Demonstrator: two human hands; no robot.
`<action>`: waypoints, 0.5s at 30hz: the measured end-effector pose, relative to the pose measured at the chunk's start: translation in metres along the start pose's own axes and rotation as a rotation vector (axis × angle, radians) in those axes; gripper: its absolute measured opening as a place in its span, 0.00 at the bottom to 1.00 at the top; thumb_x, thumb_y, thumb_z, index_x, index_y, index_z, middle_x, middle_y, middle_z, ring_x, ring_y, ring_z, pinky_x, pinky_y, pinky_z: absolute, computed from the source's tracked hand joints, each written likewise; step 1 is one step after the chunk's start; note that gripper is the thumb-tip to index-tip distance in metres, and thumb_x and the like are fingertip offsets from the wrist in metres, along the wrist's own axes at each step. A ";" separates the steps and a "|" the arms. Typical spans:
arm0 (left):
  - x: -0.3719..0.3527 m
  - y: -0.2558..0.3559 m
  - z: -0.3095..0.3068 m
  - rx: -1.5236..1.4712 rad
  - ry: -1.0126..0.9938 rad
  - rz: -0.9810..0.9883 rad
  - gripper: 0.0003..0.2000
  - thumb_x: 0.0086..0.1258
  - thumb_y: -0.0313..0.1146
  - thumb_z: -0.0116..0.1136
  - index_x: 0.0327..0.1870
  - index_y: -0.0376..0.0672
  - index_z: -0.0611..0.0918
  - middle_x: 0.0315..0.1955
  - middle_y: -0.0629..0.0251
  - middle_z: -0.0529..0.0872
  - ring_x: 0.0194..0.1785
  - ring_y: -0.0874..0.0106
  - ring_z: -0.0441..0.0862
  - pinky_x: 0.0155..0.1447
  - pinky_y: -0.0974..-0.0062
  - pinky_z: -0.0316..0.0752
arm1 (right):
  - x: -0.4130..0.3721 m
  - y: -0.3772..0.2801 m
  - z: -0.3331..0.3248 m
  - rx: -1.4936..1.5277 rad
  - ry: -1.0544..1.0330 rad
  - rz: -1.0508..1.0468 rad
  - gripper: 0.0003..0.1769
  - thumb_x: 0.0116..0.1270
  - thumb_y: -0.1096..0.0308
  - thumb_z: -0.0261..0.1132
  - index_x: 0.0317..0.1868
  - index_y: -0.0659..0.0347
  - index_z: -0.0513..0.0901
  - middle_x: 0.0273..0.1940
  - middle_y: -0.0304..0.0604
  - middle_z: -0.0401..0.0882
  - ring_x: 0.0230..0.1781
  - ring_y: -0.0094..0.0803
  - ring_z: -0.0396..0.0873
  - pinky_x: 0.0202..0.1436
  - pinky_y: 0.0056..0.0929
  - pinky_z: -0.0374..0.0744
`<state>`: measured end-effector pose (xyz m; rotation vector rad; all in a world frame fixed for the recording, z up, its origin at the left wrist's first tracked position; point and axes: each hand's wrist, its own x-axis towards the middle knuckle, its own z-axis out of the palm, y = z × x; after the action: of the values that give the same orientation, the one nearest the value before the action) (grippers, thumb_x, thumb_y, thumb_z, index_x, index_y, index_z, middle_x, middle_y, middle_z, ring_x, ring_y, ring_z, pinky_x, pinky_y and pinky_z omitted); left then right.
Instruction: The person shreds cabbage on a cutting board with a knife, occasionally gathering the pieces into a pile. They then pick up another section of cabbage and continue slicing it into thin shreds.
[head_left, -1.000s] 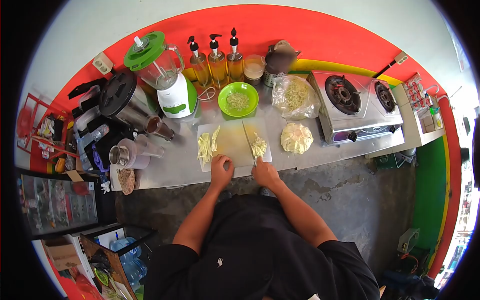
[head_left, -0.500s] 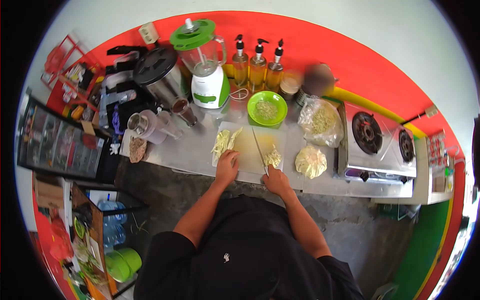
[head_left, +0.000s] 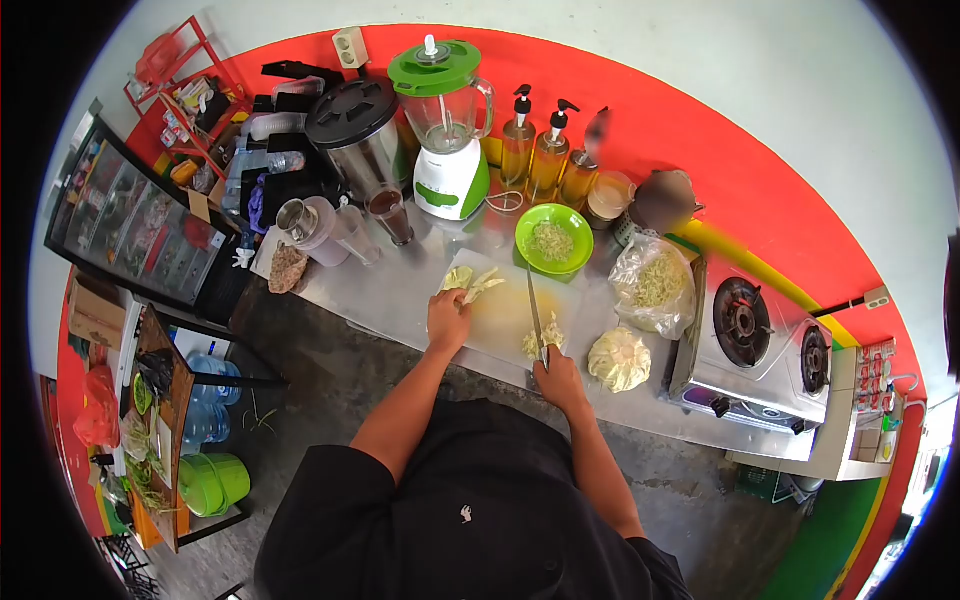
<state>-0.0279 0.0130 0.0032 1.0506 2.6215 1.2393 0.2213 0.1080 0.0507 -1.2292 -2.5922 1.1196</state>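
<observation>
My right hand [head_left: 559, 381] is closed around the handle of a kitchen knife [head_left: 535, 312], its blade pointing away from me over the white cutting board [head_left: 508, 318]. Beside the blade lies a small pile of chopped cabbage [head_left: 551, 333]. At the board's left side, the fingers of my left hand [head_left: 449, 319] are curled on pale cabbage leaves [head_left: 484, 284]; the hand partly hides them. To the right of the board sits a cut head of cabbage [head_left: 619, 360]. Just behind the board, a green bowl [head_left: 524, 222] contains shredded cabbage.
A plastic bag of shredded cabbage [head_left: 655, 285] lies near the gas stove [head_left: 755, 340] on the right. Along the back stand a blender [head_left: 447, 150], pump bottles [head_left: 547, 165] and a steel container [head_left: 355, 135]. A dark glass [head_left: 391, 217] and a jug [head_left: 315, 235] are left of the board.
My left hand has moved onto the cabbage leaves and curled over them. The knife remains in my right hand by the chopped pile. The camera view has shifted and tilted.
</observation>
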 end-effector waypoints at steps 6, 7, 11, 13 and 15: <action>-0.009 -0.002 -0.013 -0.218 0.100 -0.092 0.11 0.62 0.24 0.70 0.46 0.40 0.86 0.38 0.60 0.86 0.38 0.64 0.81 0.44 0.65 0.78 | 0.009 -0.009 0.000 0.038 -0.019 -0.005 0.17 0.68 0.60 0.62 0.45 0.68 0.76 0.37 0.71 0.83 0.41 0.69 0.82 0.48 0.61 0.79; -0.008 -0.004 -0.017 -0.217 0.104 -0.093 0.11 0.62 0.24 0.70 0.46 0.40 0.86 0.38 0.60 0.86 0.38 0.64 0.81 0.44 0.65 0.78 | 0.012 -0.012 0.000 0.046 -0.010 -0.009 0.17 0.68 0.60 0.62 0.45 0.68 0.76 0.37 0.71 0.83 0.41 0.69 0.82 0.48 0.61 0.79; -0.004 -0.010 -0.034 -0.339 0.168 -0.155 0.12 0.65 0.24 0.69 0.49 0.39 0.85 0.38 0.64 0.85 0.35 0.73 0.80 0.41 0.72 0.76 | 0.014 -0.020 0.013 0.030 0.025 -0.040 0.18 0.67 0.60 0.62 0.45 0.69 0.78 0.37 0.71 0.83 0.41 0.68 0.82 0.49 0.60 0.79; -0.003 -0.014 -0.043 -0.360 0.183 -0.191 0.12 0.66 0.24 0.69 0.50 0.38 0.85 0.37 0.65 0.85 0.34 0.75 0.78 0.40 0.74 0.75 | 0.014 -0.028 0.020 0.059 0.007 0.013 0.19 0.67 0.60 0.62 0.46 0.70 0.79 0.37 0.71 0.83 0.42 0.68 0.83 0.50 0.59 0.79; -0.006 -0.016 -0.051 -0.450 0.118 -0.257 0.12 0.66 0.23 0.68 0.50 0.37 0.84 0.38 0.65 0.83 0.34 0.75 0.76 0.41 0.74 0.76 | 0.017 -0.036 0.028 0.055 0.005 0.022 0.19 0.67 0.60 0.61 0.46 0.70 0.79 0.38 0.71 0.84 0.42 0.68 0.83 0.50 0.59 0.79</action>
<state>-0.0486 -0.0316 0.0251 0.5632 2.2852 1.7473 0.1770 0.0885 0.0490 -1.2511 -2.5327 1.1815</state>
